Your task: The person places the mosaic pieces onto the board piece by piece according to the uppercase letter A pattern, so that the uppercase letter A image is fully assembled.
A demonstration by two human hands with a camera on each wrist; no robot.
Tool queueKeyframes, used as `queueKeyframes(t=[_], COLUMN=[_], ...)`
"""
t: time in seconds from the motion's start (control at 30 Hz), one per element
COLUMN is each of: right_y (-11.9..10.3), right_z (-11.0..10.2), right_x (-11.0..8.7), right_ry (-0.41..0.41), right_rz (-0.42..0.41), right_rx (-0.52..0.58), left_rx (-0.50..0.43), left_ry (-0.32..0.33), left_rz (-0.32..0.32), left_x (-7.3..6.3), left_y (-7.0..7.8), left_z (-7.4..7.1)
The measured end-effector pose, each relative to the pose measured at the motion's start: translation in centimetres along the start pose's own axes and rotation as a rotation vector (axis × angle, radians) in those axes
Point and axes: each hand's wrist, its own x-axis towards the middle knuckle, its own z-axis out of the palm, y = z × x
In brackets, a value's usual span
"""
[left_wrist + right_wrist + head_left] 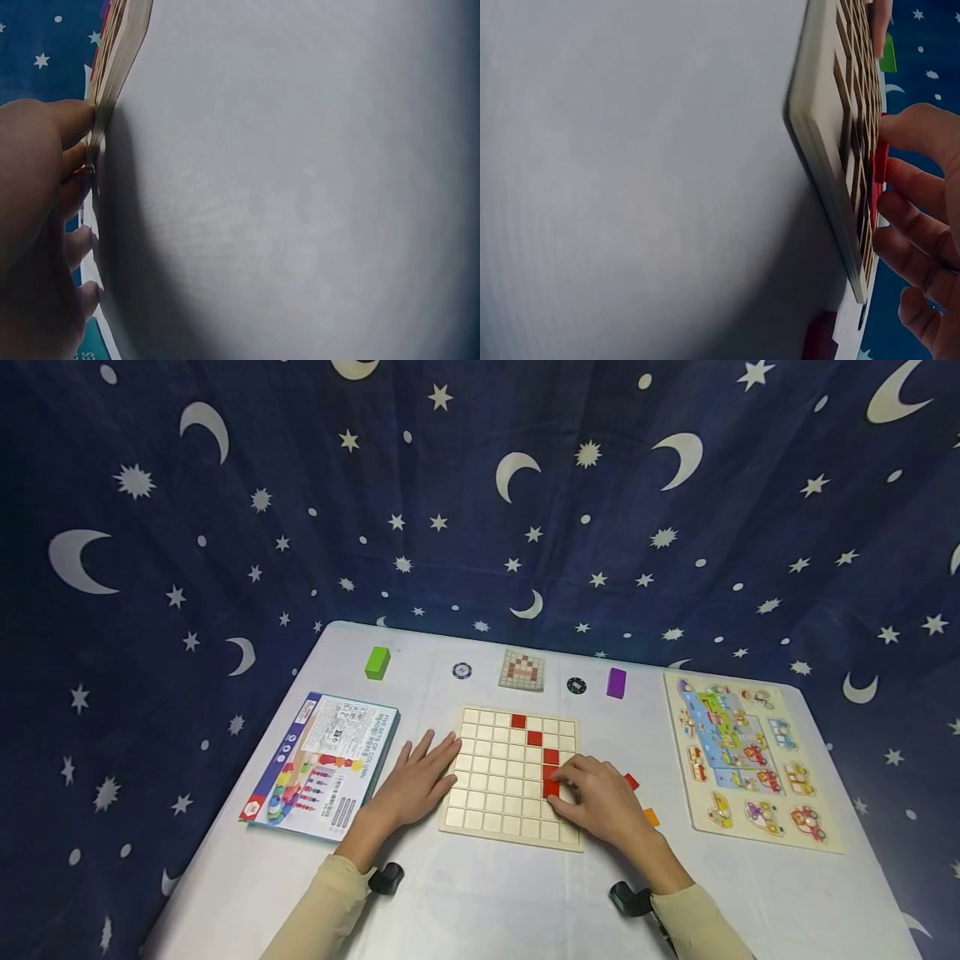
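Observation:
A square wooden grid board (491, 802) lies on the white table with several red tiles (535, 738) set in its cells, running from the upper middle down the right side. My right hand (603, 797) is over the board's right part and pinches a red tile (882, 159) between thumb and fingers, tilted against the grid. My left hand (412, 781) lies flat at the board's left edge, its fingers spread and touching the rim. Behind the board, a small pattern card (522, 671) shows a coloured grid figure.
Beside my right hand lie a loose red tile (632, 782) and an orange tile (651, 817). A boxed toy set (322, 768) is at left, a vehicle puzzle board (705, 810) at right. Along the back are a green block (377, 663), a purple block (617, 683) and two chips (462, 671).

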Motion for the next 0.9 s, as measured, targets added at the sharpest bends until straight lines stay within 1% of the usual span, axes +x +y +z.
queueKeyframes(t=[0.1, 0.4, 0.77, 0.9], right_y=[-0.27, -0.34, -0.24, 0.12], right_z=[0.13, 0.61, 0.66, 0.58], right_x=[-0.02, -0.19, -0.23, -0.37], right_ry=[-0.002, 0.036, 0.019, 0.019], right_rz=[0.003, -0.017, 0.003, 0.01], right_rx=[-0.008, -0.027, -0.012, 0.004], left_rx=[-0.001, 0.001, -0.004, -0.002], left_ry=[0.005, 0.015, 0.015, 0.015], left_rz=[0.0, 0.0, 0.001, 0.001], left_x=[-0.01, -0.06, -0.06, -0.09], left_y=[0.06, 0.12, 0.08, 0.09], left_z=[-0.03, -0.01, 0.02, -0.02])
